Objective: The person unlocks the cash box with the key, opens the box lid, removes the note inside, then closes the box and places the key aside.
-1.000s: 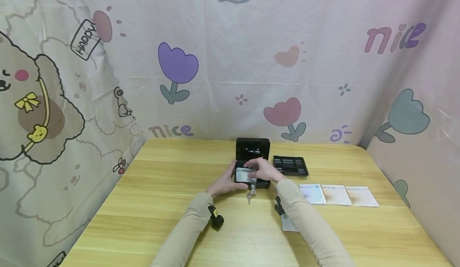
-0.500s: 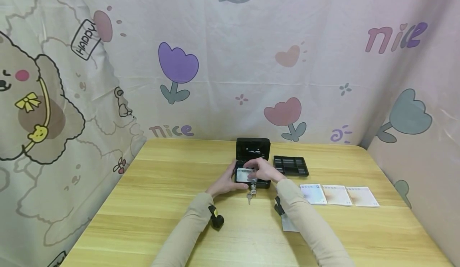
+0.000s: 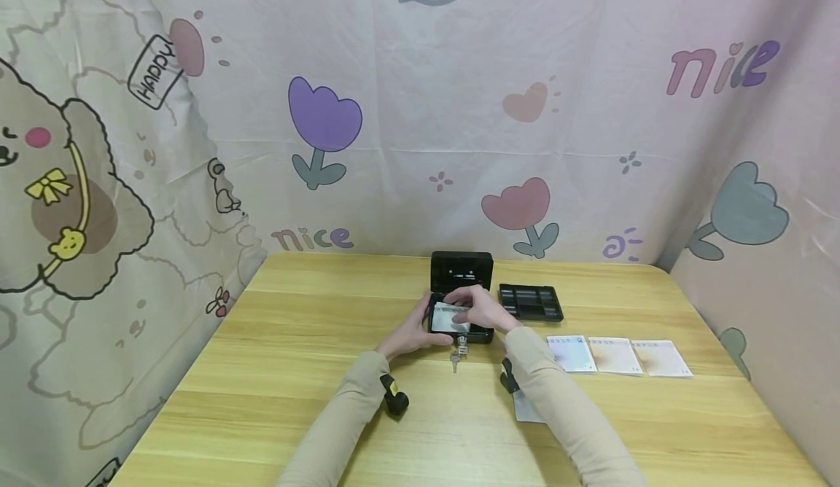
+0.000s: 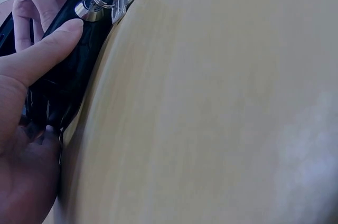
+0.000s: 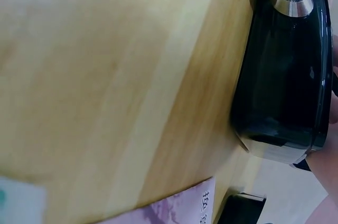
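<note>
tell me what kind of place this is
Probably a home-style tabletop recording corner: a wooden table enclosed by cartoon-print cloth backdrops, with an open black cash box, its tray and banknotes laid out.

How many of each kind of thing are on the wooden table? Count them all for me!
Open black metal cash box: 1
Black plastic coin tray: 1
Silver keys hanging from the box's lock: 1 bunch
Pale paper notes lying flat in a row: 3
Paper note held over the box by both hands: 1
White slip partly under the right sleeve: 1
Total: 8
</note>
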`<state>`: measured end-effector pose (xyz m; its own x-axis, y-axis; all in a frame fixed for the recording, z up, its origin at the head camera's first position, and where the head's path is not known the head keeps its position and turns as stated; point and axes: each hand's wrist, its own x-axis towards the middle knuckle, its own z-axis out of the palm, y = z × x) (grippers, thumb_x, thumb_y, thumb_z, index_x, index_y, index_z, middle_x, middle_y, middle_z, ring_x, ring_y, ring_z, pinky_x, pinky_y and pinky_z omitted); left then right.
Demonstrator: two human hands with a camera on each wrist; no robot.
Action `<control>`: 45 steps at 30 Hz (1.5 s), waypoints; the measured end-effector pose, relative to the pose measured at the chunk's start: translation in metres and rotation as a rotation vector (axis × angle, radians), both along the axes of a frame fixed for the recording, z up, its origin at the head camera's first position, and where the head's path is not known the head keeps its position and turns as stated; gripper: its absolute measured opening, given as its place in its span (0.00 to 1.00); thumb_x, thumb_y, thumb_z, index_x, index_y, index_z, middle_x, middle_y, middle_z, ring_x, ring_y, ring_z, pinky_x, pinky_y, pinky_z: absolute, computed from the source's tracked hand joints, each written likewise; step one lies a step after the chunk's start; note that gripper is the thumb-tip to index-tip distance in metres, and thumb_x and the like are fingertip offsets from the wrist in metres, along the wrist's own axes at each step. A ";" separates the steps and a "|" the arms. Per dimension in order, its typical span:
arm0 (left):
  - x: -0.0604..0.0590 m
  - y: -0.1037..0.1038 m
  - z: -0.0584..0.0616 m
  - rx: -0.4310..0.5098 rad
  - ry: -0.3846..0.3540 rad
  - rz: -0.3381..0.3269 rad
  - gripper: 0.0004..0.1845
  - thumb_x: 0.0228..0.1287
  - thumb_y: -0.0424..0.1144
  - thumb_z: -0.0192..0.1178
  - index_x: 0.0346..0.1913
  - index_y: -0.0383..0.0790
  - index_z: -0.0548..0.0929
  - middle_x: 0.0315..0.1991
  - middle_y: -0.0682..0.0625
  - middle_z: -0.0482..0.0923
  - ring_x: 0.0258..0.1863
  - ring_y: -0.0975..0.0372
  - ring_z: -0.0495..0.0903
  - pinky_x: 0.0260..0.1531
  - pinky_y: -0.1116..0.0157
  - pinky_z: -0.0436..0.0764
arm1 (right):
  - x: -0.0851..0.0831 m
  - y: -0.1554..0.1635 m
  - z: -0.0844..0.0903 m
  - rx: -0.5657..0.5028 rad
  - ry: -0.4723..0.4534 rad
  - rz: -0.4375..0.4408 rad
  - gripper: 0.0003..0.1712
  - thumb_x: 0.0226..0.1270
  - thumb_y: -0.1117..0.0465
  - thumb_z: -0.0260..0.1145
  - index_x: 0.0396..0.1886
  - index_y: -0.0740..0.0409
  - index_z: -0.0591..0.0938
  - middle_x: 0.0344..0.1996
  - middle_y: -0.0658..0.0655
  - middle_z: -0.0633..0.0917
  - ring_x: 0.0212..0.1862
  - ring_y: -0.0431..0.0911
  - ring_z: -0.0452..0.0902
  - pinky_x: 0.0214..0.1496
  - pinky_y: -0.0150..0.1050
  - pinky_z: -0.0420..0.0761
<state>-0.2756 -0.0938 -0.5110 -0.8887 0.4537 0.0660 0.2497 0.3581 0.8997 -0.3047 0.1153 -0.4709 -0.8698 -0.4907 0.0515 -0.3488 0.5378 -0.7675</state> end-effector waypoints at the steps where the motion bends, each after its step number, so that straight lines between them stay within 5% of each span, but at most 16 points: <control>1: 0.000 0.000 0.000 -0.004 -0.005 0.002 0.64 0.54 0.44 0.77 0.82 0.40 0.40 0.82 0.37 0.42 0.81 0.46 0.47 0.80 0.45 0.50 | 0.001 0.000 0.000 -0.002 0.011 -0.005 0.22 0.57 0.72 0.72 0.54 0.62 0.85 0.51 0.62 0.87 0.46 0.49 0.82 0.52 0.44 0.84; 8: 0.000 -0.001 -0.001 -0.020 -0.020 0.005 0.66 0.54 0.46 0.76 0.81 0.37 0.37 0.83 0.36 0.37 0.82 0.45 0.44 0.80 0.45 0.49 | 0.004 -0.005 -0.001 0.007 0.031 -0.092 0.19 0.57 0.74 0.70 0.49 0.60 0.87 0.50 0.60 0.88 0.45 0.48 0.81 0.53 0.46 0.84; 21: -0.003 0.000 0.000 0.059 0.056 -0.050 0.56 0.54 0.39 0.76 0.80 0.43 0.50 0.78 0.40 0.58 0.76 0.47 0.60 0.77 0.43 0.58 | 0.005 -0.011 -0.002 0.066 0.254 -0.122 0.16 0.57 0.77 0.68 0.43 0.61 0.89 0.40 0.58 0.89 0.33 0.42 0.75 0.35 0.33 0.76; 29: -0.003 0.001 0.000 0.032 0.062 -0.039 0.57 0.55 0.40 0.76 0.81 0.45 0.49 0.80 0.41 0.54 0.77 0.48 0.58 0.79 0.45 0.56 | 0.003 -0.011 -0.001 0.054 0.238 -0.187 0.13 0.60 0.76 0.67 0.41 0.61 0.89 0.31 0.55 0.89 0.33 0.42 0.80 0.37 0.36 0.82; 45: -0.003 0.001 0.001 0.029 0.054 -0.034 0.58 0.54 0.40 0.77 0.81 0.46 0.48 0.80 0.40 0.53 0.78 0.47 0.56 0.79 0.43 0.55 | 0.001 -0.005 0.002 0.077 0.222 -0.165 0.07 0.63 0.73 0.68 0.36 0.61 0.90 0.34 0.57 0.90 0.35 0.44 0.82 0.41 0.40 0.85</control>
<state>-0.2782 -0.0927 -0.5100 -0.8674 0.4811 0.1270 0.3098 0.3225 0.8944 -0.3036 0.1107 -0.4691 -0.9099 -0.3534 0.2173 -0.4065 0.6552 -0.6367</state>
